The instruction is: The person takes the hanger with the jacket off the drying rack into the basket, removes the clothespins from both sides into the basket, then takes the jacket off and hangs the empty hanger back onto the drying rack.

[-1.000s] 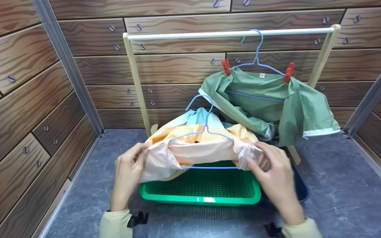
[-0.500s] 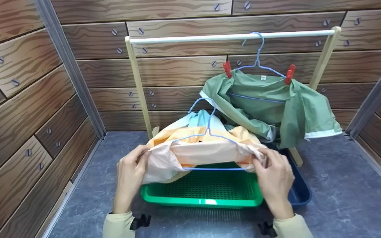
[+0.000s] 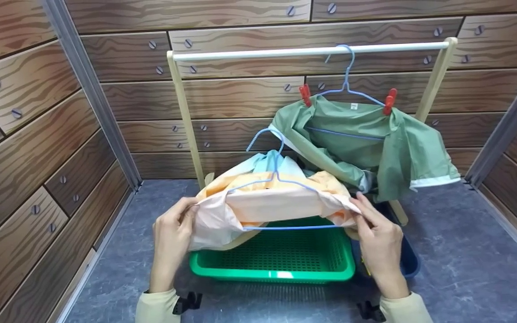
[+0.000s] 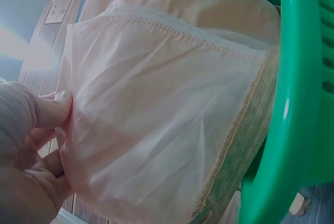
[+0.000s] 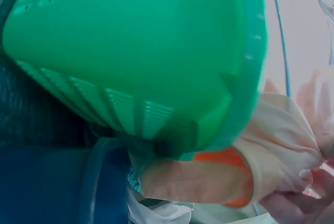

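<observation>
Right hand (image 3: 380, 244) has moved outward; it and the left hand (image 3: 173, 235) pinch opposite ends of the pale garment (image 3: 281, 204), crosswise beyond the near basket rim (image 3: 240, 272).

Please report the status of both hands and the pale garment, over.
Left hand, right hand pinch pale garment, one at each side. Hanger partly inside, hook off rail. Green garment hangs behind, toward the right; nothing seen blocking hands.

Left hand (image 3: 173, 231), right hand (image 3: 380, 240): pinch grips
</observation>
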`<state>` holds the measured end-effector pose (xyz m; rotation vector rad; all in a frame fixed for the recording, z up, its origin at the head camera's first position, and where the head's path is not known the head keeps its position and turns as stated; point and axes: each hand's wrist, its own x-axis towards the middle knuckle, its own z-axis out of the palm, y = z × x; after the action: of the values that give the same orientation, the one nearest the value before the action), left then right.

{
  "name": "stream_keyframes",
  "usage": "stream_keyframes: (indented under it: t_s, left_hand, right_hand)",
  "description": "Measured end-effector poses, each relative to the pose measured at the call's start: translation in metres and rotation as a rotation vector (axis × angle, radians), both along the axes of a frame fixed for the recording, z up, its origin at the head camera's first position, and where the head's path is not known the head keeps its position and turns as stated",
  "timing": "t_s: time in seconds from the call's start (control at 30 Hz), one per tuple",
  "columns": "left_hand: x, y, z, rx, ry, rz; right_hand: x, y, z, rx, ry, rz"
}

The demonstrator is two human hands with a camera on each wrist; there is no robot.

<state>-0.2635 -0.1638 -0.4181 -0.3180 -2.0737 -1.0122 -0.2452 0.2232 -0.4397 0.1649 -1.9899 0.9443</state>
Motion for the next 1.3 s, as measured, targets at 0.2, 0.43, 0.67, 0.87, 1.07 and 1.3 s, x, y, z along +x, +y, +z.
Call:
stream_keyframes:
  t_s: [0.2,0.43,0.67,0.87,1.07,1.3]
  left_hand:
    - [0.0,0.001,0.002,-0.017,0.019,-0.005]
    - [0.002,0.004,0.006,-0.039,0.039,-0.005]
    - [0.002,0.003,0.003,-0.057,0.009,0.004]
    - [0.004,0.004,0.005,-0.066,0.025,-0.001]
    - [0.006,0.007,0.007,-0.071,0.043,-0.002]
    - [0.008,0.009,0.006,-0.077,0.029,-0.004]
  right_hand:
    - [-0.001,0.005,0.004,-0.244,-0.022,0.223]
    - [0.0,0.008,0.015,-0.65,-0.142,0.353]
    - [0.002,0.014,0.02,-0.949,-0.309,0.487]
    - [0.003,0.007,0.016,-0.378,-0.145,0.317]
    - [-0.002,-0.014,0.008,0.055,-0.043,-0.091]
    - [-0.004,-0.014,0.0,0.003,0.074,-0.235]
